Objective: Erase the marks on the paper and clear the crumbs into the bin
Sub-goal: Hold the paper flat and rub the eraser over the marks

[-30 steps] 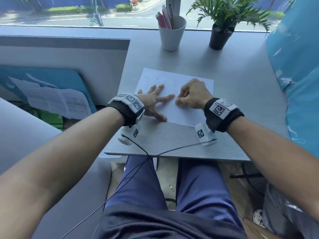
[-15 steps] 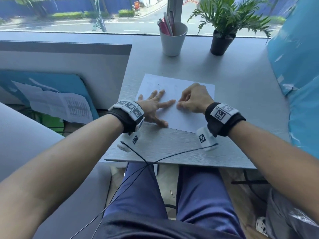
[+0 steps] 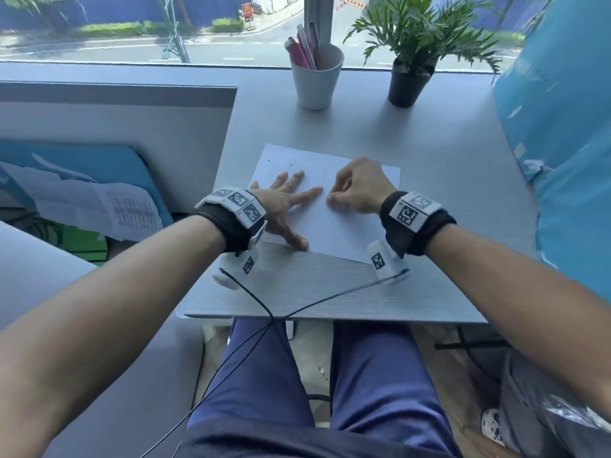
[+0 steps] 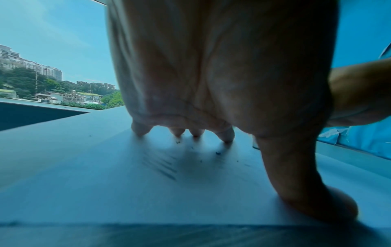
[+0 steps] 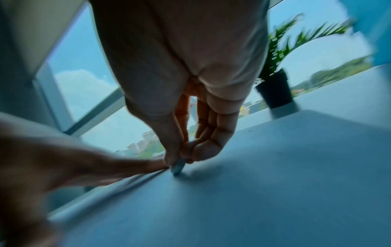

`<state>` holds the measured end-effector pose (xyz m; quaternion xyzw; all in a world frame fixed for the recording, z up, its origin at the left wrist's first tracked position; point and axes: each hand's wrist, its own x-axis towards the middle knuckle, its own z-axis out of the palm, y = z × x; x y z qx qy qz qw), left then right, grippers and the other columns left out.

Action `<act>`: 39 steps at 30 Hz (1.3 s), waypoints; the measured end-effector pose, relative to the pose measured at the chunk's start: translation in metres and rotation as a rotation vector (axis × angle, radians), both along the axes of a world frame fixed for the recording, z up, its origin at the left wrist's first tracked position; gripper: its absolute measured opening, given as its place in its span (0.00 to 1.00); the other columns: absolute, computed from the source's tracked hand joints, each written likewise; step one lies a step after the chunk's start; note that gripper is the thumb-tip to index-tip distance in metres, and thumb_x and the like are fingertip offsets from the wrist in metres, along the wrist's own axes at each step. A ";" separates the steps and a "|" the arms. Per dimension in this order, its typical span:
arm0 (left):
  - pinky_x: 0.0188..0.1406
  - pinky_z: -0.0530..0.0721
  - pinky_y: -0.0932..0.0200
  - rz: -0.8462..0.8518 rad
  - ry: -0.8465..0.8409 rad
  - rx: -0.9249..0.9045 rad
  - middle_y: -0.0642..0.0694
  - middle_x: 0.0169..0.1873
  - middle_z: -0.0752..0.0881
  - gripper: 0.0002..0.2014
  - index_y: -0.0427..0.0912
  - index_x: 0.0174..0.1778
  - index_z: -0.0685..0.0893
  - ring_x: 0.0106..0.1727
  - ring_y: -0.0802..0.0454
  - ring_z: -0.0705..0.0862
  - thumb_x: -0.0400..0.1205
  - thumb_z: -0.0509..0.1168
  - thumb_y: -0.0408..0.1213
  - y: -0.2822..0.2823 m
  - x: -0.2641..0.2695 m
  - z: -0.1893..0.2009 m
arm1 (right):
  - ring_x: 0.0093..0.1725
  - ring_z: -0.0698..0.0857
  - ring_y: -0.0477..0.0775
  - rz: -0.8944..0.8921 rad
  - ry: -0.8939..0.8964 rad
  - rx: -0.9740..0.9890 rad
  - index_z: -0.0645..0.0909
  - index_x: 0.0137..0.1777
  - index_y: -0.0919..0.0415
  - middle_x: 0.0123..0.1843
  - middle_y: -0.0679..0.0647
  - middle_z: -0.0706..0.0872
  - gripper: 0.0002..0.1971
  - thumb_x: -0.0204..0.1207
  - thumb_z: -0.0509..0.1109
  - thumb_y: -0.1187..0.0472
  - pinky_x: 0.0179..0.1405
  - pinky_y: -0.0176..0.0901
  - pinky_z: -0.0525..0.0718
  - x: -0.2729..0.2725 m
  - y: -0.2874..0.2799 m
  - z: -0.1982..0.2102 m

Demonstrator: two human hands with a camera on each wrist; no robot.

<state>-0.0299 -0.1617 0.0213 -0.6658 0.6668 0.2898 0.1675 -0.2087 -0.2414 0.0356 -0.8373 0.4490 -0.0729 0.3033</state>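
— Where is the paper [image 3: 334, 219] right now?

— Flat on the desk [image 3: 330, 292], under both my hands. My left hand [image 3: 284, 206] lies spread on its left part, fingers [image 4: 226, 136] straight and splayed with their tips pressing the sheet, thumb down near the close edge.

— And your right?

— My right hand [image 3: 358, 190] is curled, thumb and fingertips [image 5: 203, 150] pinching a small pale eraser [image 5: 177, 167]. Its tip touches the sheet just beside my left forefinger; the two hands are almost touching there.

— Any marks to see?

— Yes: a patch of grey pencil strokes [image 4: 162, 167] beneath my left palm, short of the fingertips. Dark crumbs [image 4: 217, 152] lie scattered around them, one just short of my forefinger's tip, and a few specks farther out beyond my left fingers.

— What's past your hands?

— A white cup of pens [image 3: 316, 77] and a potted plant [image 3: 411, 71], well beyond my knuckles by the window. The right wrist view is blurred.
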 end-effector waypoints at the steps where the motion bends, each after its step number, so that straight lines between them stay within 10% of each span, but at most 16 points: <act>1: 0.78 0.38 0.23 0.003 -0.005 0.002 0.55 0.82 0.23 0.63 0.73 0.81 0.32 0.83 0.48 0.25 0.63 0.74 0.73 -0.001 0.000 0.000 | 0.32 0.80 0.41 0.052 0.023 -0.001 0.91 0.36 0.59 0.29 0.45 0.84 0.04 0.66 0.81 0.59 0.35 0.32 0.76 0.002 0.008 -0.001; 39: 0.78 0.44 0.21 0.008 -0.044 -0.073 0.58 0.84 0.30 0.72 0.75 0.81 0.37 0.85 0.49 0.31 0.47 0.80 0.73 -0.008 0.003 0.001 | 0.34 0.84 0.46 0.001 0.006 0.000 0.91 0.37 0.61 0.31 0.50 0.86 0.07 0.65 0.81 0.58 0.34 0.34 0.78 0.010 -0.007 0.000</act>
